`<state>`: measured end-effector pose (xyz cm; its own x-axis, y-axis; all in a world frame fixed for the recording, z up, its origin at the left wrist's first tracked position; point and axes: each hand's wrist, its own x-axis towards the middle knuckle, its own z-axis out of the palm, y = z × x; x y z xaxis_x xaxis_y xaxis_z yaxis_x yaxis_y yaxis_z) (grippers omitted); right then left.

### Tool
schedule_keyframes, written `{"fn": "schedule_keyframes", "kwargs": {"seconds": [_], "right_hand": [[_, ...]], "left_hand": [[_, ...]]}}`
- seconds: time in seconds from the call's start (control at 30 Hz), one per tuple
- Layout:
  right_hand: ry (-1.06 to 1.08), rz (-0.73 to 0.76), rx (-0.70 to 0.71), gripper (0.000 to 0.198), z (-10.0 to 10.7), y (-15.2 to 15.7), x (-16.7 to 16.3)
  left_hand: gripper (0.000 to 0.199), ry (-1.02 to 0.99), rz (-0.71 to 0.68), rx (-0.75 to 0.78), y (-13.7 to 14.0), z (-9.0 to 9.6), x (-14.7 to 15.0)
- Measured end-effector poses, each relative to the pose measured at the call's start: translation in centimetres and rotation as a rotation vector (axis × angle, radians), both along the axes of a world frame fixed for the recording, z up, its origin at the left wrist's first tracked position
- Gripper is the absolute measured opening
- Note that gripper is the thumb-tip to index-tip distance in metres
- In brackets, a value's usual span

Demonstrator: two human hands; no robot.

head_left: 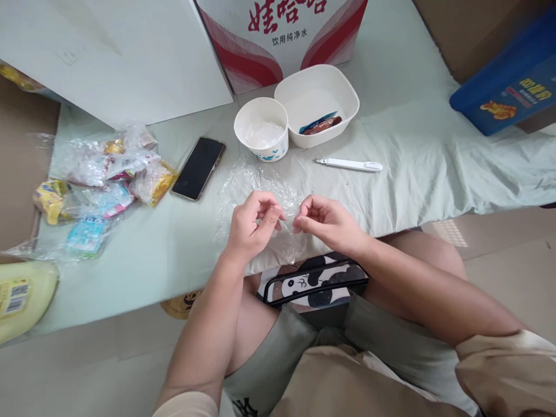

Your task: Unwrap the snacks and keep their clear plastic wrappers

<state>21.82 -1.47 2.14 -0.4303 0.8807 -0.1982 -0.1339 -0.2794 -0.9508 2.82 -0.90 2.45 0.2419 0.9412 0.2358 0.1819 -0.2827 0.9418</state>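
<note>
A crumpled clear plastic bag (pixel 243 188) lies on the cloth, behind and beneath both hands. My left hand (pixel 257 223) is over its near part, with the thumb and curled fingers drawn together. Just to the right, my right hand (pixel 328 223) makes a pinch facing the left fingertips, with a small gap between the hands. Whether either pinch has the thin film in it cannot be made out. Beyond the bag stand a white paper cup (pixel 273 149) with clear film inside and a white bowl (pixel 319 92) containing small dark red and blue packets (pixel 324 124).
A white utility knife (pixel 350 165) lies right of the cup; a phone (pixel 198 169) and a pile of wrapped snacks (pixel 108 174) lie left. A printed carton (pixel 286 40), a white box (pixel 130 52) and a blue container (pixel 504 81) stand behind. A yellow bottle (pixel 26 298) is near left.
</note>
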Motion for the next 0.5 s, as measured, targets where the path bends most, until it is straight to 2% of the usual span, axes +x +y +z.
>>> {"fn": "schedule_keyframes", "kwargs": {"seconds": [0.13, 0.3, 0.4, 0.5], "right_hand": [[-0.074, -0.044, 0.109, 0.029, 0.5, 0.1, 0.5], [-0.197, 0.000, 0.288, 0.011, 1.1, -0.1, 0.9], [-0.238, 0.036, 0.321, 0.007, 1.2, -0.2, 0.8], [-0.261, 0.049, 0.294, 0.011, 1.3, -0.2, 0.8]], "left_hand": [[0.027, -0.034, -0.011, -0.061, -0.1, 0.1, -0.1], [0.049, -0.076, -0.109, -0.184, 0.5, 0.3, -0.5], [0.048, -0.064, -0.189, -0.224, 0.6, 0.5, -0.5], [0.035, -0.004, -0.146, -0.165, 0.3, 0.8, -0.1]]}}
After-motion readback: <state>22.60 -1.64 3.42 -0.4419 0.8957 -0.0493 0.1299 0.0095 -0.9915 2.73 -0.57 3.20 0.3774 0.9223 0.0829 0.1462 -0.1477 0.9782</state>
